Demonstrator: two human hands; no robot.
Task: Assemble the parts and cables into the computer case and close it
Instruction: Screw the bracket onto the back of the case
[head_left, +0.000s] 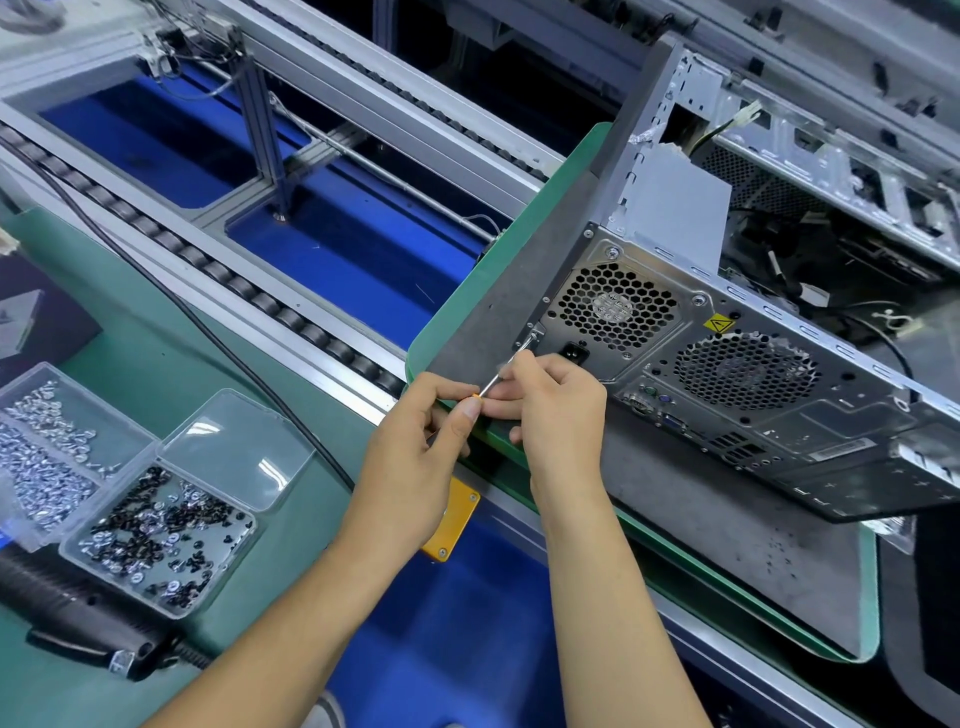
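Observation:
The computer case (737, 395) lies on a green pallet (862, 613), its rear panel with the power-supply grille (615, 304) and a round fan grille facing me. Its top side is open, with cables inside. A small screwdriver (506, 366) with an orange handle points at a screw (535, 335) on the rear panel's left edge. My left hand (421, 447) pinches the handle end. My right hand (550, 410) pinches the thin metal shaft closer to the tip.
Two clear plastic boxes of screws sit at the left: silver ones (41, 457) and mixed black ones (156, 535), with a lid (239, 447) beside them. A black power tool (88, 623) lies at lower left. Conveyor rollers (228, 275) run diagonally behind.

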